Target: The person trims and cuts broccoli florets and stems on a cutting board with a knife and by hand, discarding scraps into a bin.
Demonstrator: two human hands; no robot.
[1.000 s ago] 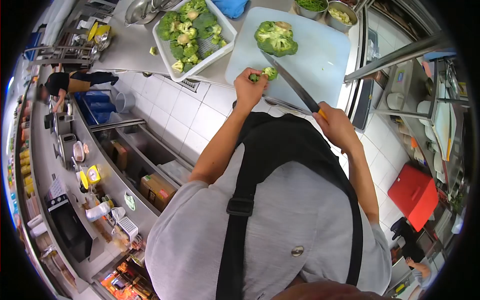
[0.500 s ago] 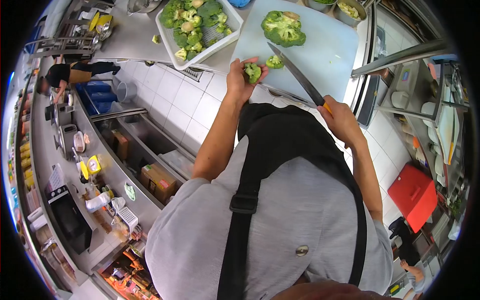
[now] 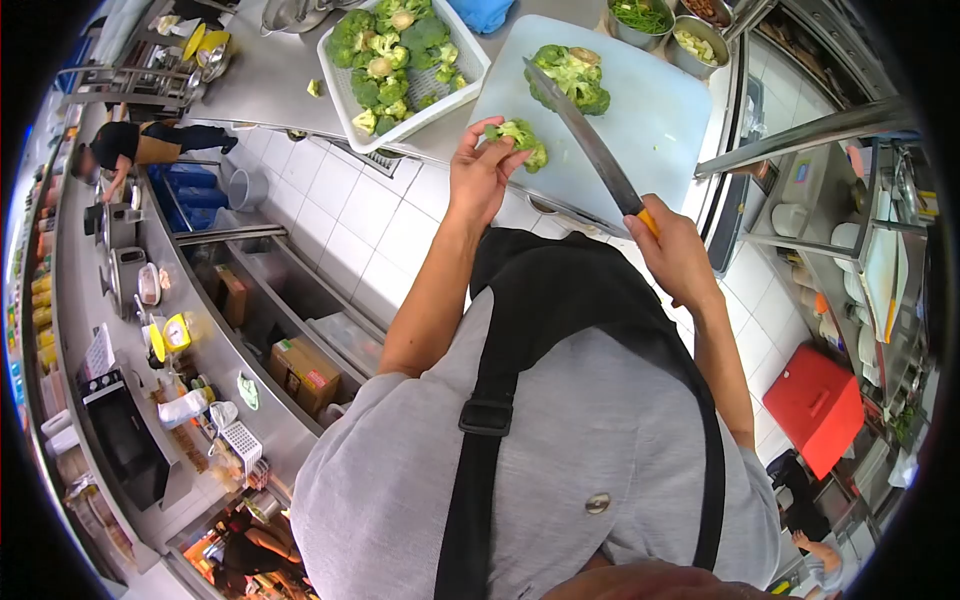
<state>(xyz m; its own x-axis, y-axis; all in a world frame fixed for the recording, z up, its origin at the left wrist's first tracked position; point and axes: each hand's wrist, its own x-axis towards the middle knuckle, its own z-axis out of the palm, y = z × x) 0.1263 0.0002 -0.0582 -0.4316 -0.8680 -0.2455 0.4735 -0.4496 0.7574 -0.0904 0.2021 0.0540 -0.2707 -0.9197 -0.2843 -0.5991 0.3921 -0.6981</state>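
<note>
At the near-left edge of the pale cutting board [image 3: 650,130], my left hand [image 3: 482,172] holds broccoli florets [image 3: 522,140] between thumb and fingers. My right hand [image 3: 676,252] is wrapped round the yellow handle of a long knife [image 3: 597,150]. The blade points up and left over the board, its tip beside a large broccoli head [image 3: 575,82] at the board's far side. Left of the board, a white basket [image 3: 440,112] contains many broccoli pieces.
Metal bowls of chopped greens [image 3: 640,15] and pale slices [image 3: 694,46] stand beyond the board. A blue bag [image 3: 481,12] lies behind the basket. One small floret [image 3: 315,88] rests on the steel counter. A person [image 3: 122,145] stands at the far left.
The separate floret on the board is now gathered with the one in my left hand. The knife tip has moved up and left, against the large broccoli head.
</note>
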